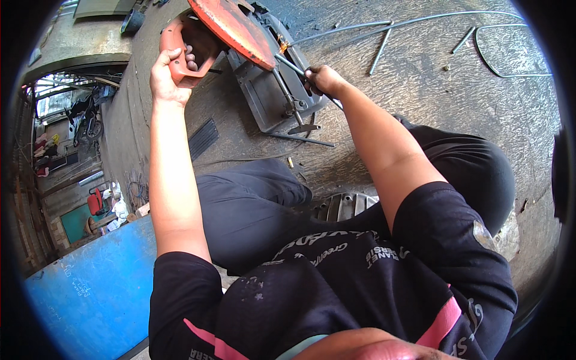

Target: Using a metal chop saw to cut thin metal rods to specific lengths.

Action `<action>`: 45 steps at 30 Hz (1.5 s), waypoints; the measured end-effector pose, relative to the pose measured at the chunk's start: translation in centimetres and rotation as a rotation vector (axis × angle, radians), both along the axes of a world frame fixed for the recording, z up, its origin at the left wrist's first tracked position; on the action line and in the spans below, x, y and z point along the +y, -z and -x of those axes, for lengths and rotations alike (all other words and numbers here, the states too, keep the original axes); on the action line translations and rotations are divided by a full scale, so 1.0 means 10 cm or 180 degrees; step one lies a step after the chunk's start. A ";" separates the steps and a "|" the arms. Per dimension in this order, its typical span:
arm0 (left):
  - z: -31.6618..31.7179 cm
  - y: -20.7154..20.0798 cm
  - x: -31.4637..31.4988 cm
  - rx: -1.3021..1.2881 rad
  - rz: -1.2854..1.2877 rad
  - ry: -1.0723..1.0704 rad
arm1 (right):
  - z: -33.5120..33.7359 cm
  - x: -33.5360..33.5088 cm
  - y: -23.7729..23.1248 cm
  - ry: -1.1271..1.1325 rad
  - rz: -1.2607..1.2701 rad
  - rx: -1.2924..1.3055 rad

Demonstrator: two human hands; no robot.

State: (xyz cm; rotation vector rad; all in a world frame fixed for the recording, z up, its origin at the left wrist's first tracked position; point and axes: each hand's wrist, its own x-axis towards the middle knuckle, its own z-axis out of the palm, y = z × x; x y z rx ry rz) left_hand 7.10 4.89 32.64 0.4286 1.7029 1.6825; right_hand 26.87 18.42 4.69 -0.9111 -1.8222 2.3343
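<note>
My left hand [171, 77] is wrapped around the orange handle [182, 71] of a chop saw. Its scuffed orange blade guard [237, 35] tilts over the grey metal base [255, 96]. Orange sparks [283, 44] show beside the guard's edge; the blade itself is hidden. In my right hand [324, 81] is a thin metal rod [290, 65], its far end by the sparks and its near end passing under my wrist. Below that hand, the saw's vise screw with its T-shaped handle [303, 128] sticks out toward me.
Bent thin metal rods [420, 20] and short cut pieces [380, 53] lie on the worn floor to the right. Dark ribbed strips [204, 139] rest left of the base. A slotted metal part [345, 207] sits between my legs, and a blue panel [96, 294] is at lower left.
</note>
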 end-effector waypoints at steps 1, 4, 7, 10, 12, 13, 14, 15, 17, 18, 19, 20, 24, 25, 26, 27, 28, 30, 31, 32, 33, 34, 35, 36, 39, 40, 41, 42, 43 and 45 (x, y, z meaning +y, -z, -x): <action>0.00 0.00 0.00 -0.0001 -0.0002 0.0004 | 0.00 0.01 0.01 -0.0010 -0.0120 -0.0007; -0.02 0.01 0.00 0.0058 -0.0052 0.0035 | 0.00 0.03 0.02 0.0100 -0.1099 -0.0162; -0.03 0.01 0.01 0.0085 -0.0047 0.0048 | 0.01 0.06 0.05 0.0179 -0.1255 -0.0282; -0.03 0.01 0.00 0.0050 -0.0040 0.0016 | 0.02 0.03 0.04 0.0241 -0.1550 -0.0343; -0.03 0.00 0.00 0.0074 -0.0031 0.0017 | 0.02 0.01 0.03 0.0232 -0.1560 -0.0345; -0.03 0.00 -0.01 0.0075 -0.0029 0.0014 | 0.02 0.00 0.02 0.0222 -0.1572 -0.0346; -0.04 0.00 -0.01 0.0062 -0.0027 0.0007 | 0.02 0.00 0.04 0.0225 -0.1571 -0.0348; -0.04 0.00 -0.01 0.0050 -0.0025 0.0000 | 0.02 0.00 0.05 0.0228 -0.1551 -0.0325; -0.03 0.00 0.01 0.0039 -0.0032 0.0019 | 0.03 0.02 0.07 0.0230 -0.1530 -0.0303; -0.02 0.01 0.01 0.0029 -0.0040 0.0036 | 0.03 0.03 0.08 0.0261 -0.1472 -0.0270; -0.01 0.01 0.01 0.0027 -0.0040 0.0036 | 0.04 0.03 0.09 0.0292 -0.1415 -0.0238; -0.01 0.01 0.00 0.0009 -0.0032 0.0017 | 0.04 0.02 0.08 0.0286 -0.1412 -0.0234; -0.02 0.01 0.00 0.0010 -0.0044 0.0004 | 0.07 0.04 0.11 0.0404 -0.1493 -0.0216; -0.02 0.01 0.02 0.0006 -0.0047 0.0013 | 0.06 0.05 0.14 0.0409 -0.1315 -0.0135; -0.02 0.01 0.01 -0.0006 -0.0036 -0.0004 | 0.07 0.05 0.14 0.0406 -0.1314 -0.0133; -0.02 0.01 0.01 -0.0019 -0.0025 -0.0021 | 0.07 0.05 0.14 0.0342 -0.1453 -0.0183; -0.02 0.01 0.01 -0.0019 -0.0024 -0.0022 | 0.07 0.05 0.14 0.0279 -0.1593 -0.0233; -0.03 0.01 0.00 0.0101 -0.0024 -0.0014 | 0.07 0.07 0.11 0.0202 -0.1494 -0.0252; -0.03 0.00 0.00 0.0102 -0.0024 -0.0013 | 0.06 0.07 0.10 0.0127 -0.1395 -0.0273; -0.03 0.00 0.00 0.0074 -0.0014 0.0002 | 0.06 0.08 0.09 0.0131 -0.1396 -0.0275; -0.03 0.00 0.01 0.0046 -0.0004 0.0018 | 0.06 0.08 0.08 0.0083 -0.1320 -0.0252; -0.04 0.00 0.02 0.0045 -0.0005 0.0022 | 0.06 0.07 0.07 0.0036 -0.1244 -0.0229; -0.03 0.00 0.00 0.0050 -0.0009 0.0028 | 0.07 0.05 0.02 0.0030 -0.1242 -0.0223; -0.03 0.00 -0.01 0.0056 -0.0012 0.0034 | 0.07 0.04 -0.02 -0.0003 -0.0815 -0.0273; -0.02 0.00 0.00 -0.0015 -0.0024 0.0047 | 0.05 0.05 -0.03 -0.0033 -0.0219 -0.0296; -0.02 0.01 0.01 -0.0018 -0.0027 0.0056 | 0.04 0.07 0.00 -0.0040 -0.0049 -0.0266; -0.03 0.00 0.00 0.0005 -0.0028 0.0044 | 0.04 0.06 -0.02 -0.0045 -0.0047 -0.0264; -0.03 0.00 0.00 0.0029 -0.0030 0.0032 | 0.03 0.06 -0.04 -0.0065 -0.0300 -0.0269; -0.03 0.00 -0.01 0.0031 -0.0027 0.0026 | 0.03 0.06 -0.05 -0.0085 -0.0553 -0.0273; -0.04 0.01 0.02 0.0055 -0.0044 0.0010 | 0.02 0.06 0.00 -0.0012 -0.0777 -0.0208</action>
